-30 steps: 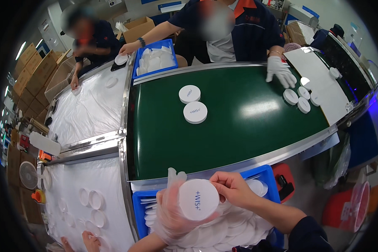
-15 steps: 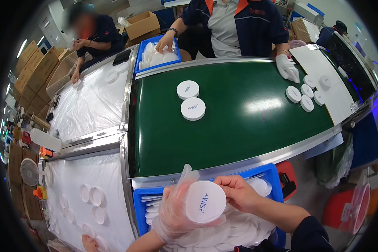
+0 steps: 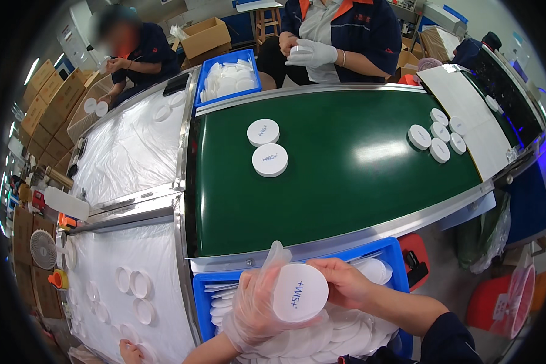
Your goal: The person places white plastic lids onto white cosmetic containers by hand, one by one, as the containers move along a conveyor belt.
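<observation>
White disc (image 3: pixel 300 293), printed in blue — just off the green belt's (image 3: pixel 321 200) near edge, over the blue bin (image 3: pixel 399 261). Your gloved left hand (image 3: pixel 256 306) grips it from the left, fingers closed; your bare right hand (image 3: pixel 349 284) meets its right edge — pinching or not, cannot tell. Two more discs (image 3: pixel 270 159) sit on the belt's left half.

blue lettering (image 3: pixel 297 295) on held white disc (image 3: pixel 301 292); blue print (image 3: pixel 270 157) on two white discs (image 3: pixel 269 161), green belt (image 3: pixel 321 203).
</observation>
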